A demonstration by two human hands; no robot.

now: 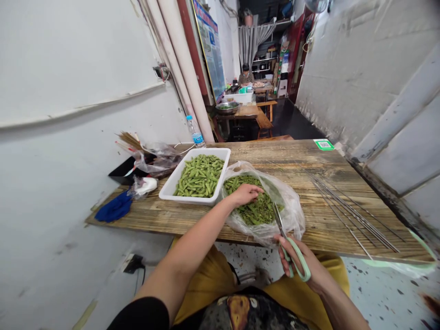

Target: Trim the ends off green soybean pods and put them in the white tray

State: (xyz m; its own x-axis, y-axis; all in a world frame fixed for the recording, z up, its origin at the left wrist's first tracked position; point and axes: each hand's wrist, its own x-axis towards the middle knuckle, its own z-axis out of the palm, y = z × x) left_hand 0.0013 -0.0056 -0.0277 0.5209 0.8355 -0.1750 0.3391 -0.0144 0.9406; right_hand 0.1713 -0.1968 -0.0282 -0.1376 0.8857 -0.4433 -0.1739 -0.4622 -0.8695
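My right hand [302,259] is wrapped round the light green handles of a pair of scissors [279,220], whose metal blades point up and away over the edge of a clear plastic bag [292,206]. Inside this spread-out bag lies a heap of green soybean pods [256,214]. My left hand [245,194] reaches over the heap, fingers extended and touching the pods, with no pod visibly gripped. Left of the bag stands a white plastic tub [165,192] filled with more pods [201,176].
Metal skewers [354,215] lie on the right of the wooden table [299,156]. A water bottle [196,133], black box [120,172] and blue cloth [114,207] are at the left. A green code card [323,145] sits at the far edge. Another person [245,75] sits farther back.
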